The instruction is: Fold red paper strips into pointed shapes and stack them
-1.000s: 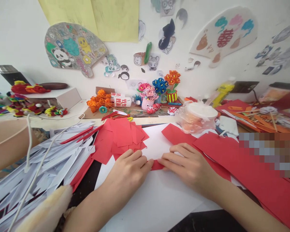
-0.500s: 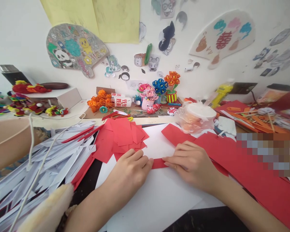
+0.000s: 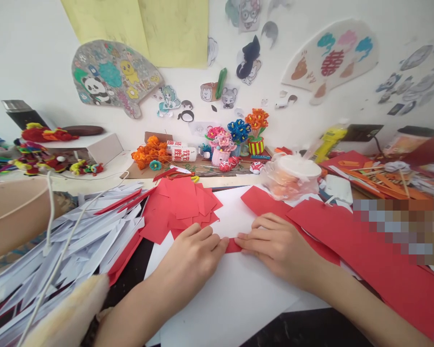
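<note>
A narrow red paper strip, which looks folded, lies across white paper in front of me. My left hand pinches its left end between thumb and curled fingers. At its right end my right hand presses down with its fingers held together. Only a short piece of the strip shows between my fingertips; the rest is hidden under the hands. Just beyond my left hand is a pile of cut red paper pieces. Larger red paper sheets spread beside and under my right forearm.
Many folded white paper strips heap at the left, with a white cable over them. A bagged white-lidded container stands behind my right hand. Pipe-cleaner flowers line the back ledge. Orange paper scraps lie at the right.
My right hand has slid left along the red strip, closer to my left hand, so less of the strip shows between them. The left hand stays nearly in place.
</note>
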Tool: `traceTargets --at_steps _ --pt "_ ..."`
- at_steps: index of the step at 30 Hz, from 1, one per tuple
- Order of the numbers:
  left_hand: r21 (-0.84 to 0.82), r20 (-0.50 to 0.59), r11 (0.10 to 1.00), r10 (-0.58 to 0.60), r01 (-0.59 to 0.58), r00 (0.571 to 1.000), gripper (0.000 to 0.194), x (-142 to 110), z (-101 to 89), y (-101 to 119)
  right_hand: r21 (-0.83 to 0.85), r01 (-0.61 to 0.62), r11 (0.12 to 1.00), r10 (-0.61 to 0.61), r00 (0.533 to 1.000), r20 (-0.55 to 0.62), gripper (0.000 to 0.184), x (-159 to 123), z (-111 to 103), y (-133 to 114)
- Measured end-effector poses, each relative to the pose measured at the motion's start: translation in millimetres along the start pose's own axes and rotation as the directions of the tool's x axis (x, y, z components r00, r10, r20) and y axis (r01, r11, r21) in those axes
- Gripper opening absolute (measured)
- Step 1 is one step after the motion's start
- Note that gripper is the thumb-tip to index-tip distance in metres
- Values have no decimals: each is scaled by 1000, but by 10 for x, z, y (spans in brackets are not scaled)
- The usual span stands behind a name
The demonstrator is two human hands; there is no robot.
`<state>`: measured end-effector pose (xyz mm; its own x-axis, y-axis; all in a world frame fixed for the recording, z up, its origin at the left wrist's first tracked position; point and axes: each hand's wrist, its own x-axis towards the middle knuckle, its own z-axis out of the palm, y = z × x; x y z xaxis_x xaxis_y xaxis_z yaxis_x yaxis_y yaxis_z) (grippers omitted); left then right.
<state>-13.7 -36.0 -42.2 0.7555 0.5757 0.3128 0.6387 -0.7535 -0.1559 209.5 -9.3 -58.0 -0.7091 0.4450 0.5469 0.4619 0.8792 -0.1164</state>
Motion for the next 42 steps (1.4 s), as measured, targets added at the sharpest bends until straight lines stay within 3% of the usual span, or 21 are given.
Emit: traceTargets --at_steps 3,5,9,11,15,20,23,25,28,31,33,37,42 --pt "-64 59 995 -67 71 996 23 -6 -29 -15 31 -58 998 58 998 -11 23 -22 -16 41" --pt "-122 82 974 -180 189 980 22 10 -38 -18 61 -139 989 141 989 -35 23 -3 -7 39" --pt "-272 128 862 -408 428 904 9 83 -54 -6 77 -264 961 265 964 -2 15 113 30 -33" --pt "-311 165 821 -450 479 878 3 129 -71 0 57 -291 955 288 956 57 5 174 31 -66" --pt "-318 243 794 -460 518 854 6 220 -111 -18 9 -264 964 260 954 152 9 234 3 -62" --pt "-331 286 815 -393 475 874 7 287 -160 -86 -49 -124 991 131 973 190 2 243 -19 -17" --pt "-337 304 822 -367 459 879 2 282 -200 -87 -127 -47 991 71 979 192 8 235 -35 -36" --pt "-310 268 863 -323 399 907 7 254 -228 -55 -174 4 985 29 982 187 12 216 -52 -65" --pt "-131 187 955 -240 267 952 12 172 -263 27 -254 114 960 -70 982 178 18 157 -79 -110" --pt "81 172 991 -122 109 978 12 63 -271 103 -325 201 924 -151 973 175 24 64 -100 -144" --pt "115 158 991 -79 62 984 9 5 -256 118 -332 203 921 -154 974 168 22 2 -110 -155" --pt "90 115 992 -99 89 988 13 -14 -200 56 -311 102 945 -61 989 136 10 -44 -110 -145" --pt "221 113 971 65 -88 991 20 39 -142 -20 -309 92 946 -60 992 111 14 57 -9 -72"
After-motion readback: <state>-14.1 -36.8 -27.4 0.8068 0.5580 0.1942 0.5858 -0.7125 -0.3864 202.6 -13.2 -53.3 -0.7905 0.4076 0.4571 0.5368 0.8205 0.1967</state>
